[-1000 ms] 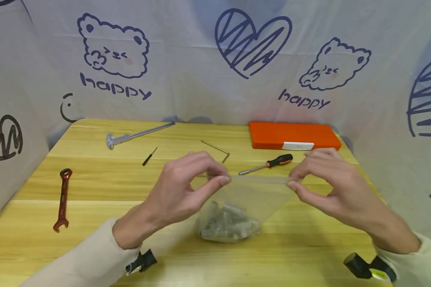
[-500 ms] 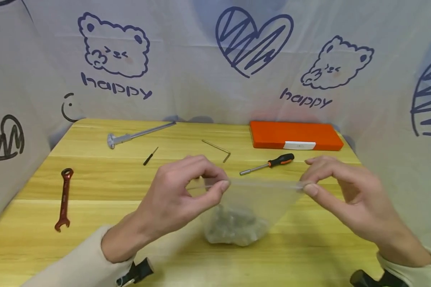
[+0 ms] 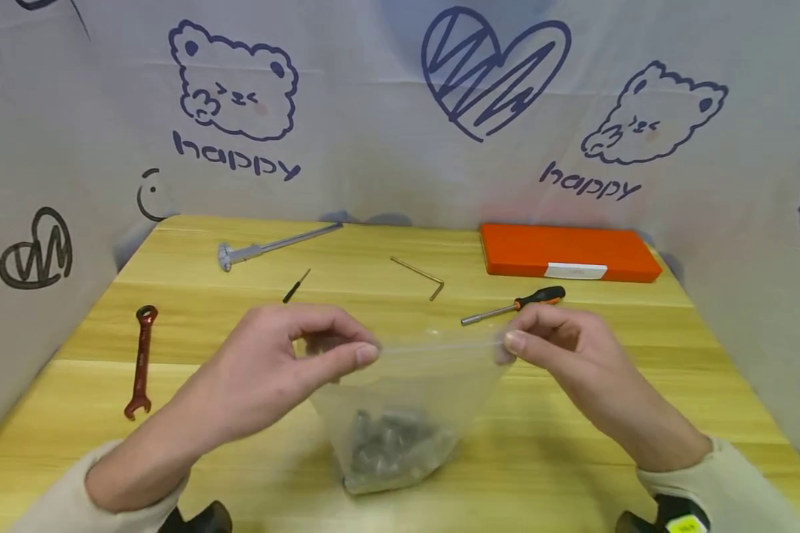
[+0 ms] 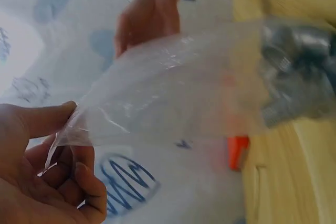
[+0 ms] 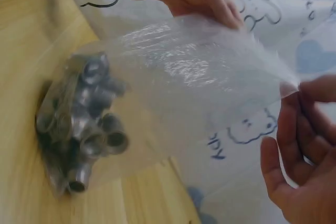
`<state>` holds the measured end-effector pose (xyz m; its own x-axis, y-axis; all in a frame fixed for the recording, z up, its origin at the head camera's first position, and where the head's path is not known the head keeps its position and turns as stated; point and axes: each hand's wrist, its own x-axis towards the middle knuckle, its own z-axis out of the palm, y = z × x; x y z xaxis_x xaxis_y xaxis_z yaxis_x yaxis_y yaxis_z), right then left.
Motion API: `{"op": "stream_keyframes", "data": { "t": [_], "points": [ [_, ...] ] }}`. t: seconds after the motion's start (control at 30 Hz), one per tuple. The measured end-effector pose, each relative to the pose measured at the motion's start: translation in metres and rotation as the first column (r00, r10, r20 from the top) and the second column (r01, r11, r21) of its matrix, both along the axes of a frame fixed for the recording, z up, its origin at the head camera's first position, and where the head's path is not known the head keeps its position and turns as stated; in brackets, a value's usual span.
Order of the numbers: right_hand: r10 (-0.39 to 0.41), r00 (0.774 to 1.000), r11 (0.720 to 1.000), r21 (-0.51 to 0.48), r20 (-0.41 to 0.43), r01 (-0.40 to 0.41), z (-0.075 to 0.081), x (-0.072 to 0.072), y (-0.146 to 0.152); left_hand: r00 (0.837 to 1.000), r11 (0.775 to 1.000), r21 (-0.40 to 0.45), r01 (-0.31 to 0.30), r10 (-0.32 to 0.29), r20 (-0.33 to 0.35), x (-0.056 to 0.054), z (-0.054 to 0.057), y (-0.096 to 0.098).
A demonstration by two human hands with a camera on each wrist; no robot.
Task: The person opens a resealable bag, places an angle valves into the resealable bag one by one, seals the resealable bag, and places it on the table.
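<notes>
Both hands hold a clear plastic zip bag (image 3: 416, 381) by its top edge, stretched between them. My left hand (image 3: 270, 374) pinches the left part of the edge with thumb and fingers. On the other side, my right hand (image 3: 583, 363) pinches the right corner. Several metal sockets (image 5: 92, 124) lie bunched in the bottom of the bag, which hangs low over the wooden table (image 3: 540, 459). In the left wrist view the bag's film (image 4: 157, 93) is pulled taut from the left fingertips, with the sockets blurred at its far end.
Behind the hands lie a screwdriver (image 3: 516, 305), a hex key (image 3: 418, 272), a small black screwdriver (image 3: 296, 286) and a caliper (image 3: 267, 248). An orange case (image 3: 567, 248) is at the back right. A red wrench (image 3: 143, 363) rests on the left. Drawn-on cloth (image 3: 367, 141) hangs behind.
Both hands have carried the bag left and nearer to the person. The right hand first moved out, pulling the bag's edge wider. The head view has turned slightly left.
</notes>
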<state>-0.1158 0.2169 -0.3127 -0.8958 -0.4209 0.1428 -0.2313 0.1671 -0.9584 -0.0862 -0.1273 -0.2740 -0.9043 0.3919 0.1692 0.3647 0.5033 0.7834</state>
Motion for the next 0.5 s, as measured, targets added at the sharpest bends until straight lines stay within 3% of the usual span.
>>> {"op": "stream_keyframes", "data": {
  "t": [0.1,0.23,0.37,0.5],
  "points": [
    [-0.079,0.996,0.986,0.151,0.038,0.073,-0.013,-0.018,-0.016,0.998,0.995,-0.085,-0.043,0.046,0.030,-0.028,-0.022,-0.007],
    [-0.096,0.993,0.922,0.370,-0.075,0.117,-0.050,-0.046,-0.036,0.998,0.970,-0.236,-0.055,0.054,-0.012,-0.061,-0.068,-0.011],
    [-0.069,0.961,0.826,0.525,-0.267,0.205,-0.084,-0.065,-0.055,0.988,0.932,-0.353,-0.079,0.025,-0.154,-0.079,-0.104,-0.013],
    [-0.029,0.926,0.755,0.598,-0.377,0.268,-0.100,-0.077,-0.075,0.947,0.894,-0.426,-0.139,-0.005,-0.320,-0.092,-0.121,-0.019]
  ]
}}
